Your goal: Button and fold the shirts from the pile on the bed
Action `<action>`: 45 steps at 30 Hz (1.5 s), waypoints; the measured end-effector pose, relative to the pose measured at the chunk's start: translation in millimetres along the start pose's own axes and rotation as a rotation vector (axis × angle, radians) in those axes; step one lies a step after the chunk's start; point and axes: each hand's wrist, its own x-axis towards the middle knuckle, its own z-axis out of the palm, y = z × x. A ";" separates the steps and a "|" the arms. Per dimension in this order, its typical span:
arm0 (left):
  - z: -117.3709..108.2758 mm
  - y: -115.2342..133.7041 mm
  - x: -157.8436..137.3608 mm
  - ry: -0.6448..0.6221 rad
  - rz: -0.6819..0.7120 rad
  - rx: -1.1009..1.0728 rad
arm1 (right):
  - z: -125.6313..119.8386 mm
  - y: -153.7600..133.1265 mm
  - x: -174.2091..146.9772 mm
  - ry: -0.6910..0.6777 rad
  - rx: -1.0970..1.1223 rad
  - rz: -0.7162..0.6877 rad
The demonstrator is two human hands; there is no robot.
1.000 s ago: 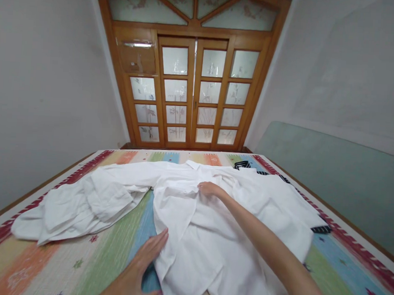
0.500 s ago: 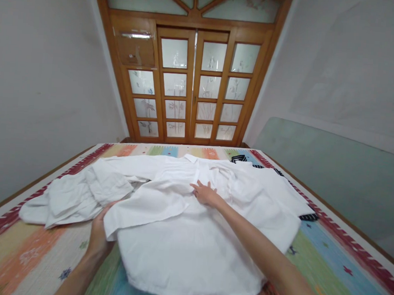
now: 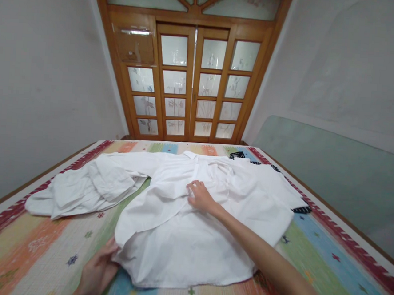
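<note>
A white long-sleeved shirt [image 3: 197, 254] lies spread out, its collar at the far side and its hem toward me. Its left front panel is partly folded over, and the left sleeve [image 3: 91, 187] lies bunched in creases. With my left hand [image 3: 101, 266] I grip the shirt's edge at the lower left corner; some fingertips are hidden by the cloth. My right hand [image 3: 200, 196] rests on the middle of the shirt, its fingers curled and pinching the front panel's edge. Black-and-white striped cloth [image 3: 237, 155] peeks out beneath the shirt at the far right.
A colourful striped cover [image 3: 330, 262] with a dark red border lies under the shirt. A pale green panel [image 3: 332, 169] leans along the right wall. Wooden doors with glass panes [image 3: 174, 81] stand beyond the far edge.
My left hand has moved down toward me along the shirt's left edge, drawing the panel away from the sleeve. My right hand's fingers have gone from spread to curled on the cloth.
</note>
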 end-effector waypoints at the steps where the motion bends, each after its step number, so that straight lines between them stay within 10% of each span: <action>1: 1.5 -0.3 -3.5 -0.040 0.014 0.087 | -0.3 -6.7 -7.6 0.003 0.007 -0.066; 8: 21.1 10.1 -2.3 0.265 0.412 0.752 | 3.1 -42.2 -38.2 -0.048 -0.033 -0.325; 16: -17.3 29.5 -7.2 0.451 0.366 1.070 | -14.1 -52.7 -23.3 0.011 -0.092 -0.215; 21: -45.5 23.9 -3.7 0.302 0.410 1.348 | -54.4 -69.6 -55.4 0.103 -0.128 -0.492; 29: -68.8 14.1 10.6 -0.092 0.638 1.328 | -48.0 -84.6 -139.3 -0.359 -0.163 -0.867; 38: -47.9 25.1 -20.2 -0.255 0.073 0.996 | -49.2 -66.3 -149.5 -0.575 -0.113 -0.703; 45: -27.0 39.8 -21.2 -0.336 0.184 1.059 | -60.9 -43.2 -146.0 -0.620 0.183 -0.498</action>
